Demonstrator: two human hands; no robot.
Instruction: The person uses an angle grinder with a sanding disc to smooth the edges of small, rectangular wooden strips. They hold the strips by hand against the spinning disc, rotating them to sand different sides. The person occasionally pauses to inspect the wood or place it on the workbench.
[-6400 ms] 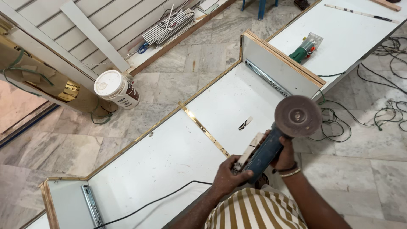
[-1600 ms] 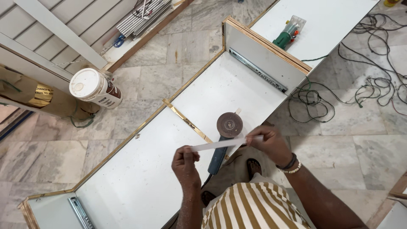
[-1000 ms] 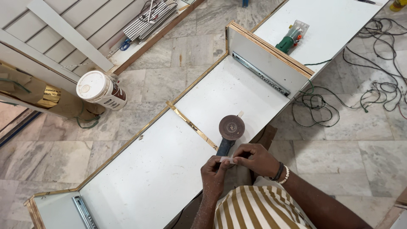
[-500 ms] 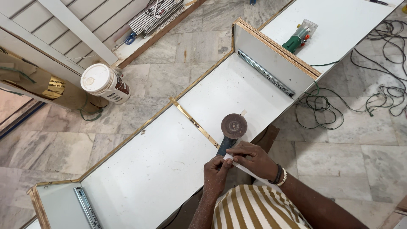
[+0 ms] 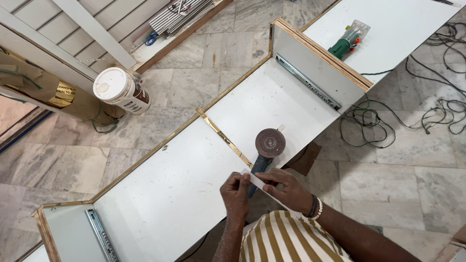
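Both hands had barely shifted; left hand point(image 5: 236, 190) and right hand point(image 5: 287, 188) fingers pinched a white strip point(image 5: 255, 180) over the angle grinder point(image 5: 265, 151). Far left of them lay a white bucket point(image 5: 121, 90) with a brown label.

Carpentry workshop: cabinet panels point(image 5: 184, 194), angle grinder point(image 5: 266, 150)

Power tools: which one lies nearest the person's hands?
The angle grinder, disc up on the white panel just beyond both hands. The green tool lies far off.

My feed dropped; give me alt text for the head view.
Both hands, left hand and right hand, pinch a thin white strip over a white cabinet panel. An angle grinder lies just beyond them; a white bucket stands on the tiled floor.
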